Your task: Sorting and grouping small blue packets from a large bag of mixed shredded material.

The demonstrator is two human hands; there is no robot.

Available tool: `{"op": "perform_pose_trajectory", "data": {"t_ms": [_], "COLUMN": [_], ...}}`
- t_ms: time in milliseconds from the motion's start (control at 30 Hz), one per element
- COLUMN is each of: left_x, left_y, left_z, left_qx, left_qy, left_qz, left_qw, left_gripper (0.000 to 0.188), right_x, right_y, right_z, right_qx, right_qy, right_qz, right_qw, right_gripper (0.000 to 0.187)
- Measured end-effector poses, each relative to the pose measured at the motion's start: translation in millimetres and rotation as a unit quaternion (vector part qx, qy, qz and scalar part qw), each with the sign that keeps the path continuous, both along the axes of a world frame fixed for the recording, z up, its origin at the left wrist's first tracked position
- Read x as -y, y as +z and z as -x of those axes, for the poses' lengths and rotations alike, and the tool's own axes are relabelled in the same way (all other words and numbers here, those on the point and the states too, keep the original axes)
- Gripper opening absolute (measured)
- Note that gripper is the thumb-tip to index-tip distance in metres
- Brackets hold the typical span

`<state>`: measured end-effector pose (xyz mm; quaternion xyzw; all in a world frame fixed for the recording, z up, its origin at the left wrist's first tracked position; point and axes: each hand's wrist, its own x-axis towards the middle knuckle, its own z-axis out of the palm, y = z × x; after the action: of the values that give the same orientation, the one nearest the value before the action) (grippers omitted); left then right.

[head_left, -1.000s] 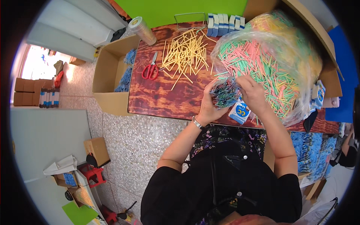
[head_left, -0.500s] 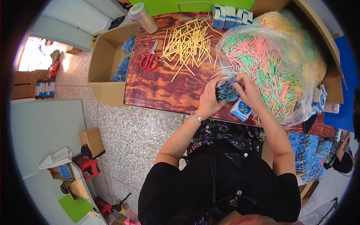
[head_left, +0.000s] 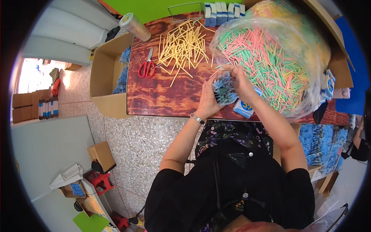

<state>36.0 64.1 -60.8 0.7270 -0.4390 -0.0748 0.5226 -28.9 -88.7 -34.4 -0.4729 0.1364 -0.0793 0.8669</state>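
Observation:
Above the table's front edge, my left hand [head_left: 208,99] is closed around the left side of a clear plastic packet [head_left: 225,91] with blue and dark green contents. My right hand [head_left: 241,83] curls over its right and far side, fingers bent and pressed against it. What exactly the packet contains is too fine to make out. Just under my right wrist lies a small blue-and-white printed carton [head_left: 243,109]. Right of my hands, a large clear bag [head_left: 305,42] lies open, full of short pink, green and yellow sticks [head_left: 266,69].
Loose yellow sticks [head_left: 183,48] are heaped on the wooden table [head_left: 166,98], beside red-handled scissors [head_left: 147,67]. A stack of plastic cups [head_left: 135,27], a wire stand [head_left: 185,11] and folded blue-and-white cartons [head_left: 222,13] line the back. An open cardboard box [head_left: 106,65] with blue packets adjoins the left edge.
My right hand has shifted from pinching the packet's near right side to curling over its far side. The packet is tipped more upright. The whole view has shifted slightly.

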Motion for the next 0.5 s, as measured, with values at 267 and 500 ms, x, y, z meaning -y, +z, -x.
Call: {"op": "perform_pose_trajectory", "data": {"t_ms": [267, 500], "left_x": [7, 41], "left_y": [-4, 31], "left_z": [2, 9], "left_qx": [-0.116, 0.185], "left_qy": [0.130, 0.195], "left_qz": [0.000, 0.056], "left_qw": [0.985, 0.962], "left_gripper": [0.078, 0.067], "right_x": [15, -32], "right_y": [19, 61], "right_z": [8, 52], "right_qx": [-0.009, -0.028], "right_qy": [-0.046, -0.139], "right_qz": [0.191, 0.423], "right_qw": [0.980, 0.895], "right_gripper": [0.047, 0.077]}}
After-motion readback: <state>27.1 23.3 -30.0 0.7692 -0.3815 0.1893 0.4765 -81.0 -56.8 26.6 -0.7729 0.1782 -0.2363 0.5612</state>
